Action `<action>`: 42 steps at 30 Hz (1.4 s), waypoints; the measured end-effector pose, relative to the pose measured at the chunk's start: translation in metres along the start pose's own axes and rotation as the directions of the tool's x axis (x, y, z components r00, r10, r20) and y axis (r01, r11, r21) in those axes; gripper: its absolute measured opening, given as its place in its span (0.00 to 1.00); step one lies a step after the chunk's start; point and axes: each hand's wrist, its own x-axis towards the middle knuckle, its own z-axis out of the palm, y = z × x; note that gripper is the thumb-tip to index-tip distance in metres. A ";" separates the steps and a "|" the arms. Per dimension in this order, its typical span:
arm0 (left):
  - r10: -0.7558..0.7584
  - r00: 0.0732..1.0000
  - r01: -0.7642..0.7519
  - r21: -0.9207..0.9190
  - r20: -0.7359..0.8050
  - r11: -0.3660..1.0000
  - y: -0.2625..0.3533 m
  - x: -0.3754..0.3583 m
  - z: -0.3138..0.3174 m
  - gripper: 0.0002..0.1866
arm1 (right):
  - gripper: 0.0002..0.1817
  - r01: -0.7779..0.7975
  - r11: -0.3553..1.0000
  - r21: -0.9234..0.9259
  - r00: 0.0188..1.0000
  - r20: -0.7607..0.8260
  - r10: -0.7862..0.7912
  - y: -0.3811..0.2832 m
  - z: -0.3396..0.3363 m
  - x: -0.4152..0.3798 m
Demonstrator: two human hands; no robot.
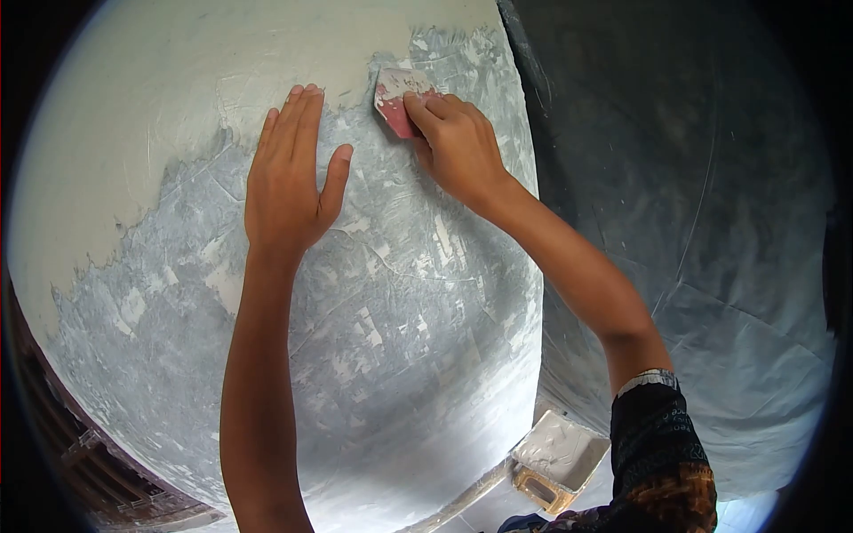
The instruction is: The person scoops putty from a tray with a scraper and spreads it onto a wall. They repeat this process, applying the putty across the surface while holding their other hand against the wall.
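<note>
My left hand (289, 178) lies flat against a wall (400, 293), its fingers stretched upward and the thumb apart. My right hand (458, 147) grips a pink putty scraper (396, 111) between thumb and fingers. Pale putty is smeared over the upper part of the scraper, whose edge is at the wall. Smooth cream putty (178, 80) covers the upper left of the wall. Below a ragged border, the surface is grey with scattered white patches and scrape marks. Both hands are close to that border.
A tray of pale putty (562, 451) stands on the floor at the lower right, beside the wall's base. Dark sheeting (684, 222) hangs or stands along the right, past the wall's edge. Brown slatted woodwork (98, 466) shows at the lower left.
</note>
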 end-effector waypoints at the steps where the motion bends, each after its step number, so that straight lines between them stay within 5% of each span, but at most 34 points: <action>1: -0.001 1.000 0.001 0.004 -0.005 1.000 -0.001 0.001 0.000 0.28 | 0.12 -0.012 0.996 0.094 1.000 0.011 0.011 -0.004 -0.006 0.002; 5: 0.006 1.000 -0.006 0.017 -0.002 1.000 -0.002 -0.002 0.002 0.28 | 0.10 -0.016 1.000 0.004 0.994 -0.107 0.016 0.030 0.007 0.053; 10: 0.003 1.000 -0.003 0.013 -0.015 1.000 -0.002 -0.002 0.002 0.28 | 0.10 -0.001 0.993 -0.120 1.000 0.002 0.001 0.037 0.023 0.040; 13: 0.004 1.000 -0.004 -0.002 -0.019 1.000 -0.001 -0.002 0.000 0.28 | 0.10 0.017 0.997 -0.075 1.000 -0.006 -0.018 0.003 0.008 0.002; 15: 0.001 1.000 -0.002 -0.022 -0.016 1.000 -0.001 -0.001 0.000 0.28 | 0.12 0.024 0.993 0.114 1.000 -0.005 -0.024 -0.014 -0.005 -0.002; 20: -0.003 1.000 0.003 -0.013 -0.020 1.000 -0.002 -0.003 0.002 0.28 | 0.09 -0.013 0.998 0.068 0.992 -0.123 0.021 0.020 0.015 0.058; 22: -0.006 1.000 0.006 -0.015 -0.026 1.000 -0.003 -0.002 0.001 0.28 | 0.10 -0.017 0.998 -0.055 0.999 -0.043 0.015 0.028 0.024 0.063; 28: -0.019 0.999 0.017 -0.046 -0.048 0.999 -0.004 -0.002 0.000 0.28 | 0.12 0.001 1.000 0.001 0.999 0.038 -0.001 -0.023 0.000 -0.001; 35: -0.017 0.999 0.016 -0.038 -0.036 0.999 -0.004 -0.002 0.002 0.28 | 0.13 -0.050 0.993 -0.103 0.997 0.057 0.056 0.015 0.013 0.067; 42: -0.018 0.998 0.014 -0.070 -0.052 0.997 -0.004 -0.002 0.001 0.28 | 0.18 0.063 0.994 0.091 0.996 0.052 -0.068 -0.037 -0.006 0.002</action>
